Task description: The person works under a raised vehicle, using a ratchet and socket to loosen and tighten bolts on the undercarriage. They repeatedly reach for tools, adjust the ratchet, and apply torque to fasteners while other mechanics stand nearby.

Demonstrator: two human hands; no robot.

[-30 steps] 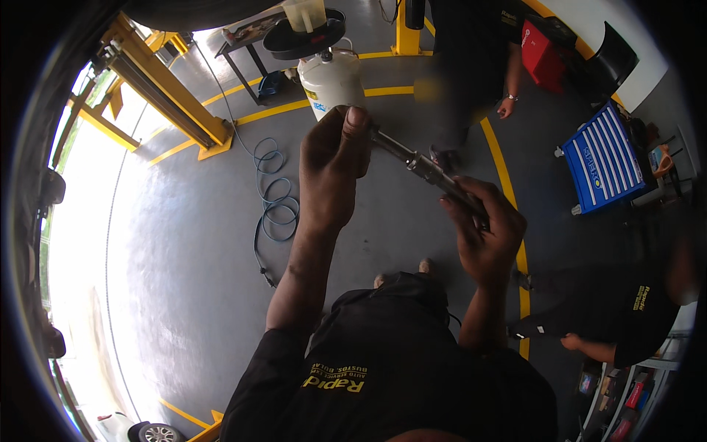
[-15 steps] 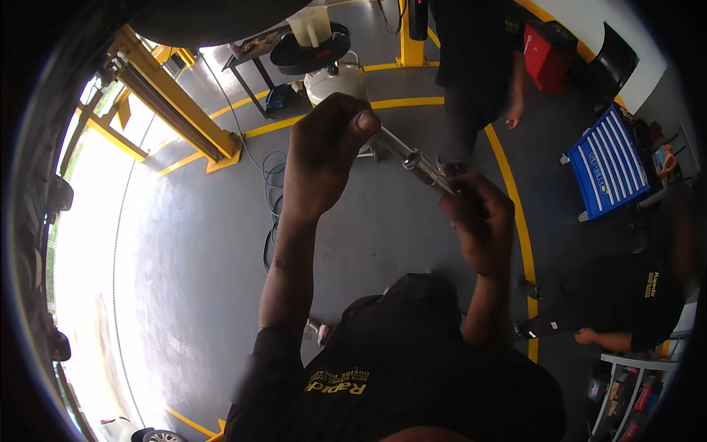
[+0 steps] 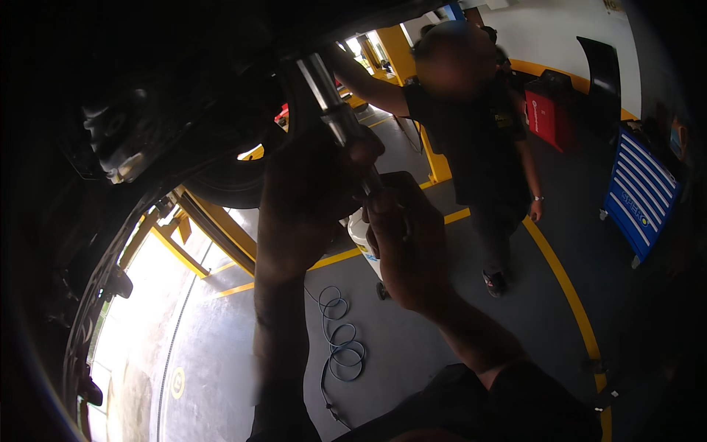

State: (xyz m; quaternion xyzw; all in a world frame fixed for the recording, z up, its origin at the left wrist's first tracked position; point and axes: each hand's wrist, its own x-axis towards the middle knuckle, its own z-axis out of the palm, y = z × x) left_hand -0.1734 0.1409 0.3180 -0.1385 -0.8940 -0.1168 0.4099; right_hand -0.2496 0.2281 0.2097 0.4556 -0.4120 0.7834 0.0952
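A steel socket tool with extensions (image 3: 319, 83) points up under the dark underside of a vehicle (image 3: 118, 125). My left hand (image 3: 302, 191) is closed around the middle of the tool, below its wider collar, in deep shadow. My right hand (image 3: 401, 243) grips the lower part of the tool, just below and right of the left. The tool's upper end is close to dark parts overhead; whether it touches them I cannot tell.
A co-worker (image 3: 471, 169) stands ahead-right, one arm raised under the vehicle. Yellow lift posts (image 3: 221, 232), a white tank (image 3: 362, 239), a coiled blue hose (image 3: 342, 342), a blue tool cabinet (image 3: 637, 191) and a red case (image 3: 545, 118) are around.
My view has tilted up under the vehicle. Both hands have raised the tool toward the underside, now more upright. The co-worker ahead has an arm up.
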